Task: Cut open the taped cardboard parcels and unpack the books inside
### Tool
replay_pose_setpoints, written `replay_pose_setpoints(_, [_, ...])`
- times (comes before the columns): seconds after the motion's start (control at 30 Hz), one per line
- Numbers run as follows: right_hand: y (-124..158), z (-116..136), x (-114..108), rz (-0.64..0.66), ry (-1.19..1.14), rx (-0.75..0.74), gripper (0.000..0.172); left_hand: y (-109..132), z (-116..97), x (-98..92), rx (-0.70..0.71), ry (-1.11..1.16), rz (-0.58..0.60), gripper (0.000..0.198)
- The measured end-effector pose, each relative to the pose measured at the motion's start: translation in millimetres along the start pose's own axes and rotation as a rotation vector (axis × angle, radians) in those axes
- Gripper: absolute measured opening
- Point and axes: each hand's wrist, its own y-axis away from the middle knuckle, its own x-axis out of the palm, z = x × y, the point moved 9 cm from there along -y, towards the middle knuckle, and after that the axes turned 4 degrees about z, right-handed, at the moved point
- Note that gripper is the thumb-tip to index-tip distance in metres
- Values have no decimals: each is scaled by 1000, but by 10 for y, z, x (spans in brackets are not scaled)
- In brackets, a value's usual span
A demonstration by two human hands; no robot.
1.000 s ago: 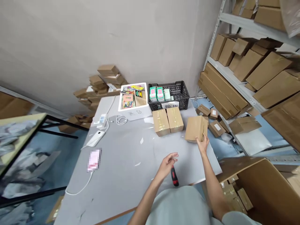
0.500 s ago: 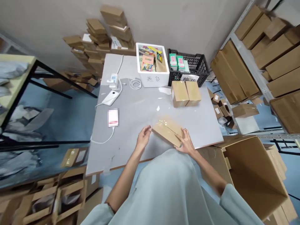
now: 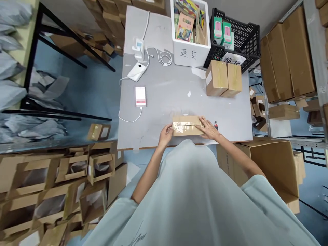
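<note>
A flat brown cardboard box (image 3: 186, 126) with shiny clear tape along its top lies near the front edge of the grey table (image 3: 164, 92). My left hand (image 3: 165, 135) grips its left end, fingers curled against the side. Across the right end of the top, my right hand (image 3: 208, 128) rests with its fingers spread. Just beyond that hand, a red and black box cutter (image 3: 216, 125) lies on the tabletop. The underside of the box is hidden.
Two taped cartons (image 3: 223, 79) stand at the back right, before a black crate (image 3: 241, 41) and a white foam bin (image 3: 189, 53) of books. A power bank (image 3: 136, 71) and cables lie at left. A large open carton (image 3: 273, 160) stands beside the table's right front corner.
The box has turned from slanting to lying along the table edge. My left hand has come onto its left end; my right hand remains on the right. The view has tilted down.
</note>
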Motion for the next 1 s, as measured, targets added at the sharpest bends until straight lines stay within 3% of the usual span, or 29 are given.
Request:
replay_pose_setpoints(0.1, [131,-158,81,-130,-109,112,117,-49,172,-118,-49,33,-53,42])
replay_pose_setpoints(0.2, [334,-396,335,-236,-279,304,138,-99,345,-184,-121,23,-68,46])
replay_pose_setpoints(0.3, [461,-600,726,-243,-499,470,137,-109,461,-99,-167,24,-9,65])
replay_pose_setpoints(0.4, [412,-655,1071,-197,-687,529,128,-91,492,69,-156,-1,70,81])
replay_pose_setpoints(0.53, [218,-598,1275,-218,-906,492,121,-82,552,208,-170,-82,57,74])
replay_pose_setpoints(0.67, [135,-602,1173,-348,-972,386,106,-69,607,306,-179,-116,58,68])
replay_pose_setpoints(0.83, [253,-787,836,-513,-932,349,90,28,588,367,-144,-110,122,67])
replay_pose_setpoints(1.0, [256,-870,570,-494,-998,331,85,63,404,300,-1,-163,104,71])
